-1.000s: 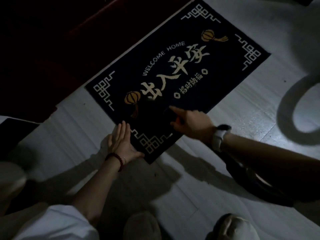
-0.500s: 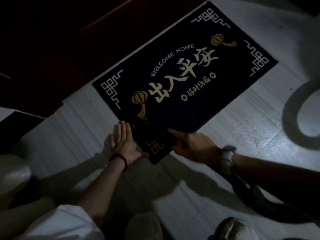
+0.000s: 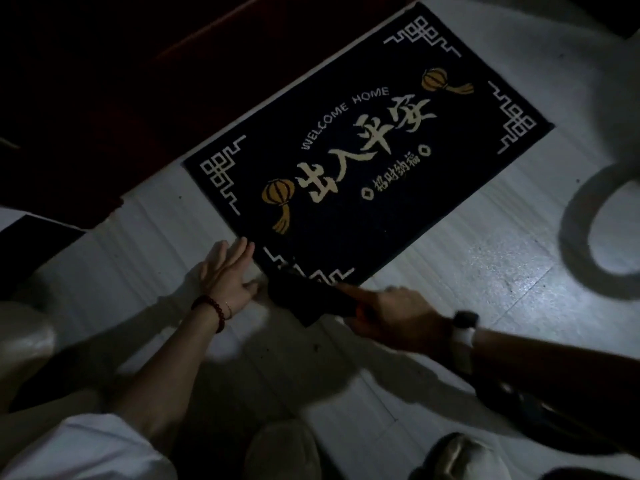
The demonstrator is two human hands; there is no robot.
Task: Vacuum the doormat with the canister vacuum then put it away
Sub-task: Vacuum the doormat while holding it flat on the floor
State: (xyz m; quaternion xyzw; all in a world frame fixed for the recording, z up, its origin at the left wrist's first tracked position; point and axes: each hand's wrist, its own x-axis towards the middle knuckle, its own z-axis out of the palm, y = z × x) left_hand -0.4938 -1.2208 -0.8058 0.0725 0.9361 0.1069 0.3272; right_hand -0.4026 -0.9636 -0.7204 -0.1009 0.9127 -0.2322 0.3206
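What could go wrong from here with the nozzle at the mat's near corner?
1. The dark nozzle in the right hand sits on the doormat corner; suction may lift or fold it, since the left hand lies flat on the floor beside the edge, not on the mat.
2. The hose trails under the right arm and could snag.
3. Dim light may hide missed patches.
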